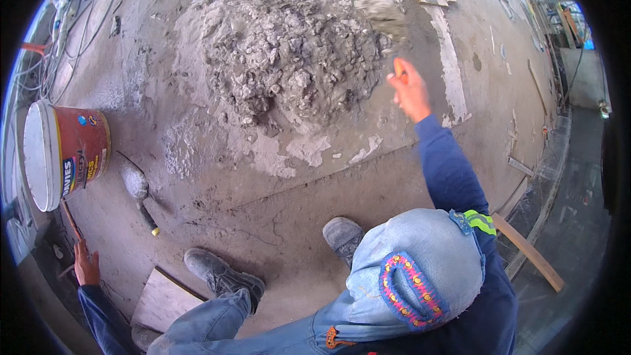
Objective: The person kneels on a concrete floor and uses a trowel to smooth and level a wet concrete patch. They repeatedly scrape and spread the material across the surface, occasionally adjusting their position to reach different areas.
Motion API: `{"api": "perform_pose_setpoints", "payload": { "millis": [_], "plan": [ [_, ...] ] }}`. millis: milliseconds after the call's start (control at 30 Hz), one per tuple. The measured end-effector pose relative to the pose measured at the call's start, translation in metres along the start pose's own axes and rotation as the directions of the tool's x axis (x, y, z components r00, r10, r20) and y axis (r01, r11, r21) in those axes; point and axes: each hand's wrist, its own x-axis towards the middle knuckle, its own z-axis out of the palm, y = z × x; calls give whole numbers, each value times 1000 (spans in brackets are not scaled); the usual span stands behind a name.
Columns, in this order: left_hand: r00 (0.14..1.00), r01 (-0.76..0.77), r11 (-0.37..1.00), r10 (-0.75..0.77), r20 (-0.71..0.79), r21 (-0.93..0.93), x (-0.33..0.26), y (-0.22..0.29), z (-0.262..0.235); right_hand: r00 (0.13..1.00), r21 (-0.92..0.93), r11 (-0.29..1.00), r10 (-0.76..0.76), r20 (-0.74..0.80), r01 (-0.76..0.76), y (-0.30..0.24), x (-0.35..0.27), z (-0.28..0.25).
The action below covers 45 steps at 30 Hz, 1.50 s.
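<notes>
Mortar-stained grey concrete floor [289, 200] is topped by a lumpy mound of wet grey mortar [296, 52]. Near the mound's right edge, an orange-handled trowel [383, 16], its blade blurred, is gripped in the right hand [412, 93]; its long axis is directed forward and slightly left. Mortar appears to be being worked; a controlled blade angle seems called for. Whether the thin reddish-brown rod [71, 220] is grasped by the left hand [87, 265] cannot be told.
</notes>
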Motion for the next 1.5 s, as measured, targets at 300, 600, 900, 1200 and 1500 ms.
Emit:
{"api": "perform_pose_setpoints", "payload": {
  "millis": [300,600,900,1200,1500],
  "plan": [
    [990,129,991,-131,53,30,-115,-40,18,688,508,489,325,648,-709,103,83,-48],
    [989,143,990,-143,-33,-18,-86,-38,3,678,534,486,182,712,-691,20,74,-16],
    [998,-37,998,39,-49,50,-24,-9,7,959,-24,1000,5,285,2,-80,4,40],
    [998,-56,998,55,2,37,-3,30,-2,970,-306,928,-166,175,214,-83,12,48],
    [999,-12,1000,12,51,-3,-24,-16,13,995,-95,995,19,-102,-28,-16,14,15]
  ]
}}
